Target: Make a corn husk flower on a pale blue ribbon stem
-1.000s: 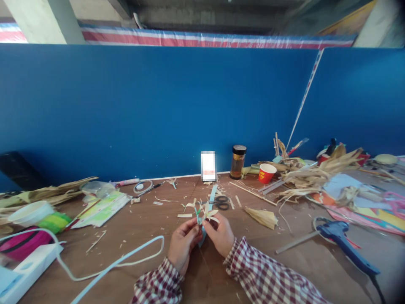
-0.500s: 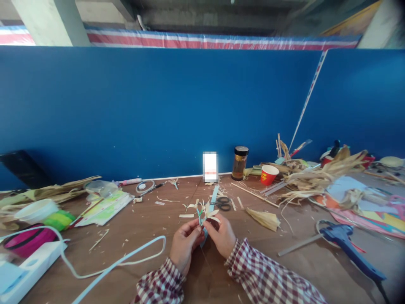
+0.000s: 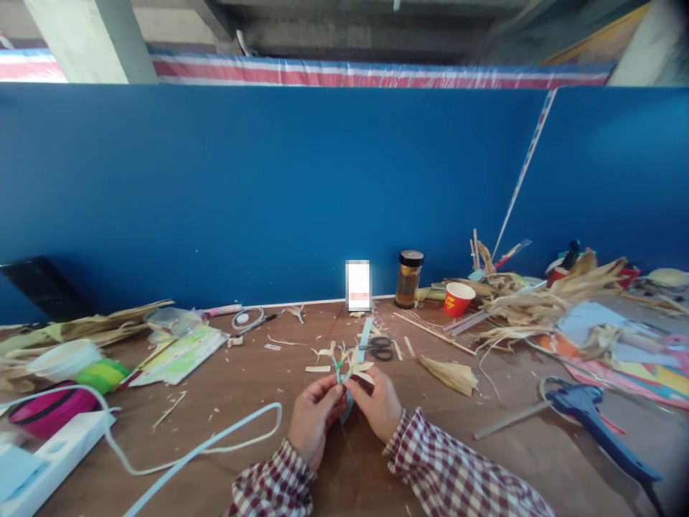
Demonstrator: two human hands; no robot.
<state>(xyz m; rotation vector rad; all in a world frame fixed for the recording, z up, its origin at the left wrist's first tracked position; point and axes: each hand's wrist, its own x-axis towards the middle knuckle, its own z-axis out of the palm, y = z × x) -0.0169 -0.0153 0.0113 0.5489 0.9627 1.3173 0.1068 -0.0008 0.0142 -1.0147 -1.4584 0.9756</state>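
Observation:
Between my two hands, near the middle of the brown table, is a small flower [image 3: 355, 360] with pale, husk-like petals and a bluish-green wrapped stem. My left hand [image 3: 319, 406] pinches the stem from the left, fingers closed. Thumb and fingers of my right hand [image 3: 381, 403] are pressed together at the base of the petals on the right side. A light blue paper strip [image 3: 365, 334] lies just beyond, its lower part passing behind my hands. Black scissors [image 3: 382, 348] rest against the strip's right side.
A glue gun [image 3: 586, 409] lies at right, near a dried corn husk [image 3: 448, 375]. Behind stand a lidded jar [image 3: 410, 280] and a red paper cup [image 3: 458, 299]. At left are a white cable [image 3: 215, 436], a power strip [image 3: 69, 459] and a white bowl [image 3: 64, 359].
My hands stay almost in place around the flower. The whole view has shifted very slightly.

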